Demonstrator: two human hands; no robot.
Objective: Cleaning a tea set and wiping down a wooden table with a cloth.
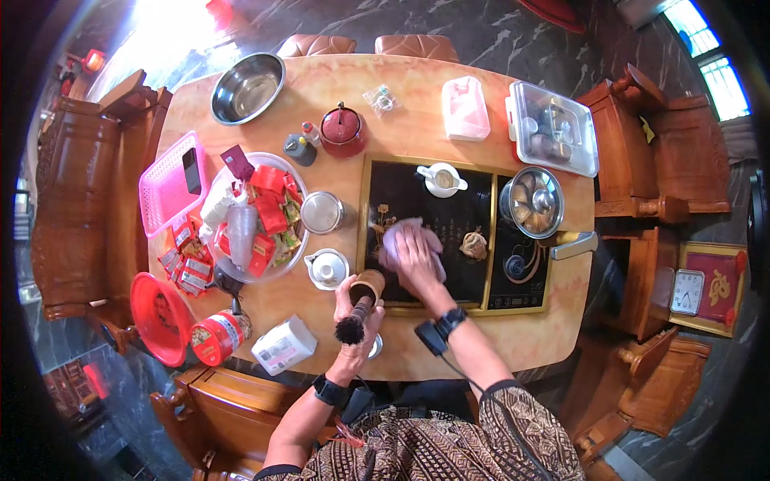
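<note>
My left hand point(355, 337) grips a bamboo-coloured cup point(374, 282) from which a dark-bristled brush point(351, 329) sticks out towards me. Under my right hand point(416, 258), a mauve cloth point(394, 240) is pressed to the black tea tray point(421, 210) with a gold frame. Right of the cloth on the tray sits a small brown tea-pet figurine point(474, 245). Near the tray's far edge is a white spouted pitcher point(443, 180). A white lidded gaiwan point(328, 269) rests on the table, left of the bamboo cup.
A steel pot with a glass lid point(532, 201) is on the tray's right side, beside a knife-like handle point(574, 245). A clear bowl of red packets point(258, 216), a lidded jar point(323, 213), a red kettle point(343, 131) and a tissue pack point(284, 346) stand around. A steel basin point(248, 89) is far left.
</note>
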